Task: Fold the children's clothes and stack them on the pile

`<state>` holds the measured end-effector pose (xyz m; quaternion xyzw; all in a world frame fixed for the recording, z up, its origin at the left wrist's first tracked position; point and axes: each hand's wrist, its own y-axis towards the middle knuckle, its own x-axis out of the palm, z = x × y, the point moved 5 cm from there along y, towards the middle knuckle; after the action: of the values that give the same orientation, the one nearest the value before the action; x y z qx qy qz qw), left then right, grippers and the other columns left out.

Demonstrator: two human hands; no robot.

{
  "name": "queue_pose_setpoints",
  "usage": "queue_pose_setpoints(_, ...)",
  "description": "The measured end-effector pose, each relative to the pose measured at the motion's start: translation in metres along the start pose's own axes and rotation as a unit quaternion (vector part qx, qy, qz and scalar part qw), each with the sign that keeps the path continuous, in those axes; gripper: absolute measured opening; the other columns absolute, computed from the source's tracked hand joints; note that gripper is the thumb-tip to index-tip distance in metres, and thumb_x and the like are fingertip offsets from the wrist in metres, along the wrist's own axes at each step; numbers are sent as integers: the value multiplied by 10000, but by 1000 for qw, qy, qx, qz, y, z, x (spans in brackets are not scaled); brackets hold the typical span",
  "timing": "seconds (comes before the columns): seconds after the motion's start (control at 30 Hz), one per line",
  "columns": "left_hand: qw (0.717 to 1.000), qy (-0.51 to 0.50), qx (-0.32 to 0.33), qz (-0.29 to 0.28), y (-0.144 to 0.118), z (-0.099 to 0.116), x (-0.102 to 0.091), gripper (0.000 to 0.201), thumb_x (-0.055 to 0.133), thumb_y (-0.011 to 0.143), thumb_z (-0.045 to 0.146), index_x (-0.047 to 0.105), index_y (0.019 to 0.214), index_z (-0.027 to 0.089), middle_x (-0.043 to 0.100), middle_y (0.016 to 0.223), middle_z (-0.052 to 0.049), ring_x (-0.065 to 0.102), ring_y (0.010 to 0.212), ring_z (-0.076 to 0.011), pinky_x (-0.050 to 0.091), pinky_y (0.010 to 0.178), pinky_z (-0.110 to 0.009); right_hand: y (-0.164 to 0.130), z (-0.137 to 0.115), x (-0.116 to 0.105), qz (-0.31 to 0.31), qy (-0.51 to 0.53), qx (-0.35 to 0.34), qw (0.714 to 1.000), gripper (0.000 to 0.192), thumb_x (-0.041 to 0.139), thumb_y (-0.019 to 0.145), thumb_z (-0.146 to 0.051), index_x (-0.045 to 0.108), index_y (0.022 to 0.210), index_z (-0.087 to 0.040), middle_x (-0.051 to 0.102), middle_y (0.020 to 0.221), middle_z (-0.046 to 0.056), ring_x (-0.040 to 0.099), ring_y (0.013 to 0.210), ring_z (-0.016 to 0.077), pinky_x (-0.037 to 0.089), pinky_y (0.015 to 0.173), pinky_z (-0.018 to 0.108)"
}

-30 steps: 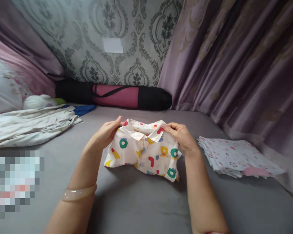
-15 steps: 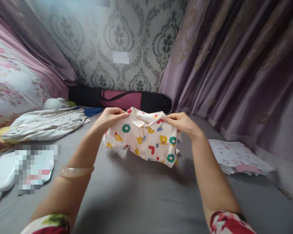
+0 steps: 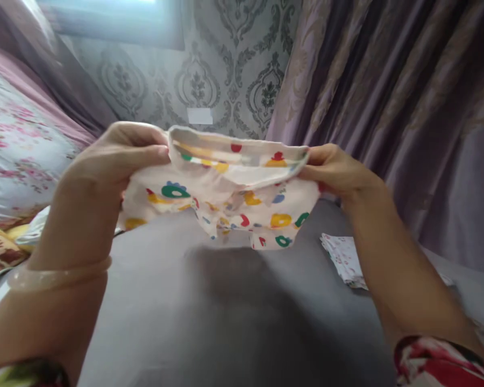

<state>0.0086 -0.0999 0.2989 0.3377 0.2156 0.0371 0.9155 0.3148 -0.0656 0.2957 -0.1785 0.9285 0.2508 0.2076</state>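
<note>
A small white collared shirt with red, yellow, green and blue prints hangs in the air above the grey bed sheet. My left hand pinches it at the left end of the collar, fingers closed on the cloth. At the collar's right end, my right hand grips the fabric between thumb and fingers. The neck opening is stretched between both hands and faces up. Below, the front of the shirt droops in loose folds, and its shadow falls on the sheet.
On the right lies a folded printed cloth, partly behind my right forearm. A floral pillow and a yellow-brown fabric are at the left. Purple curtains and a patterned wall stand behind.
Both hands have come up and closer to me with the shirt and moved farther apart. The collar, folded down before, now appears raised and stretched. The view has tilted upward.
</note>
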Motion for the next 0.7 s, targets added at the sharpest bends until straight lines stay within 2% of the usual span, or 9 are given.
queue_pose_setpoints(0.03, 996, 59, -22, -69, 4, -7, 7, 232, 692, 748, 358, 708, 796, 131, 593, 596, 22, 499, 504, -65, 417, 496, -205, 6, 5, 2, -5, -11, 6, 1000, 384, 830, 635, -503, 750, 817, -175, 722, 751, 45, 655, 625, 163, 523, 486, 242)
queue_pose_setpoints(0.07, 989, 123, -15, -78, 10, -11, 11, 230, 709, 723, 361, 711, 757, 134, 587, 577, 22, 487, 517, -67, 411, 499, -196, 13, 10, 4, 1, -27, 7, 1000, 378, 830, 632, -504, 747, 789, -170, 718, 733, 41, 655, 623, 163, 519, 483, 238)
queue_pose_setpoints(0.13, 979, 200, 49, -5, 20, -9, 13, 211, 706, 719, 354, 719, 753, 146, 630, 680, -2, 518, 627, -89, 450, 577, -203, 25, 15, 6, 26, -46, -7, 999, 366, 833, 621, -506, 743, 748, -174, 707, 696, 32, 657, 634, 170, 515, 482, 233)
queue_pose_setpoints(0.2, 986, 155, 41, 37, 23, -7, 15, 228, 687, 752, 375, 715, 809, 156, 654, 743, -20, 561, 667, -115, 483, 611, -236, 30, 17, 7, 24, -23, -16, 999, 362, 829, 622, -510, 748, 775, -192, 712, 705, 26, 664, 654, 174, 525, 496, 235)
queue_pose_setpoints(0.3, 1000, 5, -28, -10, 17, -9, 21, 285, 620, 822, 418, 679, 981, 190, 686, 798, -26, 631, 681, -155, 526, 610, -290, 26, 18, 8, -28, 46, 1, 999, 385, 827, 622, -520, 755, 851, -219, 731, 760, 22, 668, 647, 156, 539, 521, 240)
queue_pose_setpoints(0.37, 997, 25, -62, -45, 14, -15, 23, 280, 661, 787, 419, 690, 932, 181, 680, 741, -27, 642, 665, -169, 531, 596, -293, 23, 19, 7, -36, 44, 11, 998, 370, 835, 616, -507, 761, 817, -205, 728, 734, 21, 662, 620, 149, 525, 511, 229)
queue_pose_setpoints(0.47, 992, 75, -83, -64, 17, -28, 23, 288, 710, 733, 439, 716, 836, 170, 665, 669, -30, 649, 647, -186, 526, 567, -282, 22, 21, 8, -31, -2, 7, 1000, 331, 849, 612, -463, 766, 755, -177, 717, 688, 23, 662, 616, 156, 499, 495, 216)
queue_pose_setpoints(0.57, 996, 5, -74, -42, 23, -37, 23, 341, 642, 789, 479, 718, 978, 206, 697, 752, -29, 668, 673, -189, 541, 572, -292, 24, 22, 9, -27, 20, 2, 999, 338, 830, 639, -471, 774, 820, -191, 723, 707, 23, 659, 609, 148, 493, 479, 213)
queue_pose_setpoints(0.7, 996, 22, -88, -28, 26, -40, 27, 281, 755, 680, 416, 732, 823, 176, 683, 691, -30, 653, 626, -182, 529, 531, -273, 26, 24, 5, 8, 28, 16, 999, 317, 836, 632, -465, 769, 773, -188, 701, 632, 11, 611, 509, 115, 451, 406, 190)
